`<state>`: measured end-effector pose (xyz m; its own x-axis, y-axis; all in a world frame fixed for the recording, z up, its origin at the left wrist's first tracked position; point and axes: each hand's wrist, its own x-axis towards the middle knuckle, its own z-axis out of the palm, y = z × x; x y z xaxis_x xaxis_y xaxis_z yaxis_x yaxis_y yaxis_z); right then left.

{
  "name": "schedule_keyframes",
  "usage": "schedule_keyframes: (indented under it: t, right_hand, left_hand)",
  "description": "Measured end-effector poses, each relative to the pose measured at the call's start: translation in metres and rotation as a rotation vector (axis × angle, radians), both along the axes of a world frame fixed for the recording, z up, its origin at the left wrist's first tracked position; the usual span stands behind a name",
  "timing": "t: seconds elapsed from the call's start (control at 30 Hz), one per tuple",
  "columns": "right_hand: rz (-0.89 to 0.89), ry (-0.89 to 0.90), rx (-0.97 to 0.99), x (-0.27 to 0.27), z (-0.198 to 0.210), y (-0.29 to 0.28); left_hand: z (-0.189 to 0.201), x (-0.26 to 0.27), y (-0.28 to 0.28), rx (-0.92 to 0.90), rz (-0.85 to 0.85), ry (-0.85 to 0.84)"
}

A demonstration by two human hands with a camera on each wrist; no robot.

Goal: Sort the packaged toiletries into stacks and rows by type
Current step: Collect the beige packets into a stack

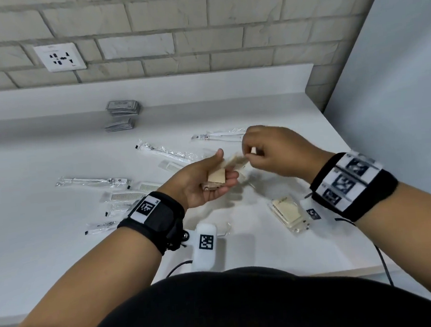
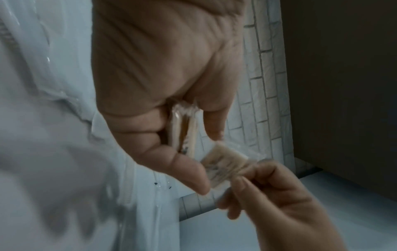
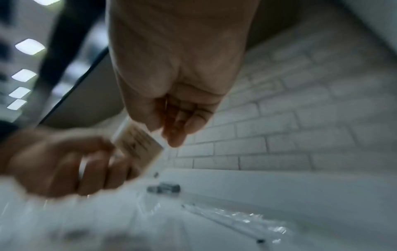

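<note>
**Around the worktop**

A white counter (image 1: pixel 49 251) is spreading out beneath the hands. A pale brick wall (image 1: pixel 199 24) is rising beyond them, carrying a white wall socket (image 1: pixel 60 57) far to the upper left of the hands.

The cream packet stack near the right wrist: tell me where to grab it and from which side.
Grip the cream packet stack across its two long edges, coming straight down from above. It lies flat on the counter, so only the sides offer purchase, and its narrow width suits a thumb-and-fingers pinch. The right hand is nearest but is pinching another packet just now.
</note>
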<state>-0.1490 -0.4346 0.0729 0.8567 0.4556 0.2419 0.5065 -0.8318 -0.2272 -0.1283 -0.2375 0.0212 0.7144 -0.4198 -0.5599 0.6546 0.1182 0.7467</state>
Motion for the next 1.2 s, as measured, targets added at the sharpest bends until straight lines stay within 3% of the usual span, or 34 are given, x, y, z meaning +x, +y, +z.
schedule_keyframes:
  t: [0.07,0.17,0.2,0.27,0.33,0.43,0.63,0.8,1.03,1.1,1.2]
  right_hand:
    - [0.120,-0.115,-0.103,-0.003,-0.015,-0.001]
    - [0.040,-0.170,0.111,-0.003,-0.028,-0.004]
    - [-0.054,-0.091,0.278,-0.004,-0.029,-0.004]
    - [-0.209,0.235,0.650,-0.004,-0.029,-0.001]
    - [-0.241,0.455,0.915,-0.003,-0.027,0.005]
    - [-0.233,0.538,1.066,0.000,-0.022,0.008]
    - [-0.258,0.548,1.135,0.000,-0.022,0.003]
    - [-0.259,0.712,1.014,-0.008,-0.025,0.006]
    - [-0.293,0.529,0.950,-0.005,-0.007,-0.035]
    - [-0.260,0.579,0.686,-0.007,0.002,-0.051]
    - [-0.235,0.707,0.135,-0.007,0.004,-0.059]
  left_hand:
    - [0.003,0.000,-0.002,-0.063,0.057,-0.027]
    - [0.002,0.002,-0.002,-0.083,0.196,-0.148]
    - [0.002,0.002,-0.002,-0.068,0.221,-0.200]
    - [0.002,0.001,-0.003,-0.041,0.237,-0.277]
    - [0.002,-0.001,-0.005,-0.026,0.228,-0.327]
    - [0.001,-0.003,-0.009,-0.028,0.192,-0.359]
    - [0.006,-0.008,-0.009,-0.065,0.124,-0.343]
    - [0.003,-0.012,-0.015,-0.162,0.211,-0.308]
    - [-0.003,-0.011,-0.004,-0.191,0.214,-0.158]
    - [-0.007,-0.013,0.002,-0.203,0.182,-0.150]
    - [-0.011,-0.017,0.004,-0.160,0.114,-0.191]
